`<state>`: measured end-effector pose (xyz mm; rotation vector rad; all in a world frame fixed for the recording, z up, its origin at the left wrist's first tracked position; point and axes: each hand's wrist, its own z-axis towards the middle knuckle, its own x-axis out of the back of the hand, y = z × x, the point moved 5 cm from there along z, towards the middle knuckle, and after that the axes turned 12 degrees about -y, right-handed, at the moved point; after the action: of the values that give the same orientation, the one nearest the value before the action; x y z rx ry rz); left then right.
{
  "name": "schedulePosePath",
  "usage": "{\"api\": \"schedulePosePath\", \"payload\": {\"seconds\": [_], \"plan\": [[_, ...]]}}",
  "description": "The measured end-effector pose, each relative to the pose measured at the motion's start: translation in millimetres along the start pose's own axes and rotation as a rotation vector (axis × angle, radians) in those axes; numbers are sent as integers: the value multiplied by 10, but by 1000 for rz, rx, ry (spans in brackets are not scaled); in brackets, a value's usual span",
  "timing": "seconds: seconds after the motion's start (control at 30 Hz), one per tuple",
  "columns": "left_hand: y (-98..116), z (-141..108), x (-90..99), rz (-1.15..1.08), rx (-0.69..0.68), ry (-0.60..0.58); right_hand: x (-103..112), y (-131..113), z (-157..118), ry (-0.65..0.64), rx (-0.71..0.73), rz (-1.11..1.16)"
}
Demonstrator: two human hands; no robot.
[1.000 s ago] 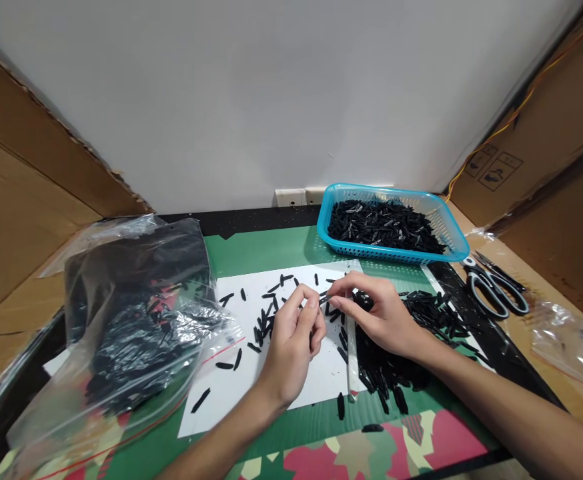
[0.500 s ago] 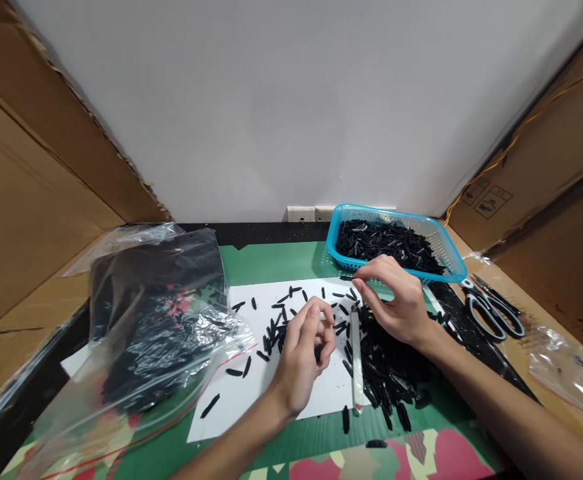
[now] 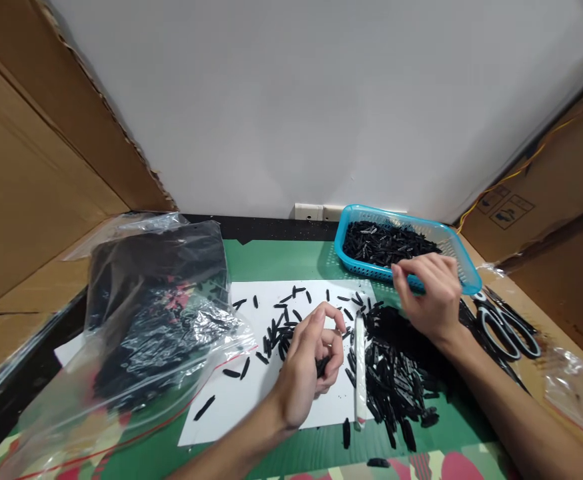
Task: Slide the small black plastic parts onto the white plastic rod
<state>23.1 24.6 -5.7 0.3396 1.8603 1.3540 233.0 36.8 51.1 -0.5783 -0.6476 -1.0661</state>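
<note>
My left hand (image 3: 314,360) is curled above the white paper (image 3: 221,400), its fingers wrapped round several small black pieces (image 3: 323,366). Over the front edge of the blue basket (image 3: 381,272), my right hand (image 3: 429,293) has thumb and fingertips pinched together; whatever may be between them is too small to make out. Black strips (image 3: 281,333) lie scattered on the paper beside my left hand. A heap of black strips (image 3: 396,380) lies below my right hand, with a thin white stick (image 3: 360,373) along its left side. The basket holds many more black strips.
On the left lies a large clear zip bag (image 3: 161,333) with dark contents. Scissors (image 3: 506,327) and a small clear bag (image 3: 576,387) are at the right. Cardboard walls (image 3: 36,133) stand at both sides, and a pale wall (image 3: 321,100) rises behind.
My right hand has moved right, from above the paper's right edge to the basket's front edge. My left hand stays curled round the black pieces. The view has shifted slightly.
</note>
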Motion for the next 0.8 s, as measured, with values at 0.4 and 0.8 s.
{"api": "schedulePosePath", "payload": {"seconds": [0.4,0.8], "plan": [[-12,18,-54,-73,86,-63,-46,-60,-41,-135,-141,284],[-101,-53,-17,32,128,89,-242,-795,-139,-821,-5,825]]}}
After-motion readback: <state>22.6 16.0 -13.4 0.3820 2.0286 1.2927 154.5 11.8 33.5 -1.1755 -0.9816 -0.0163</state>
